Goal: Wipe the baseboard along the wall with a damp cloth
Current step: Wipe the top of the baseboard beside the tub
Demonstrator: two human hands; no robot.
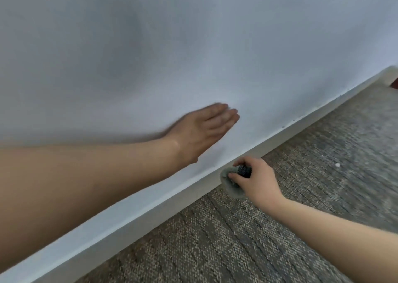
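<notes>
Right hand (256, 179) clenched around grey cloth (233, 185) against white baseboard (172, 198), left hand (206, 129) flat, empty, on wall (193, 45).

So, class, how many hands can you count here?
2. The left hand lies flat on the wall; the right hand presses a cloth against the baseboard.
</notes>
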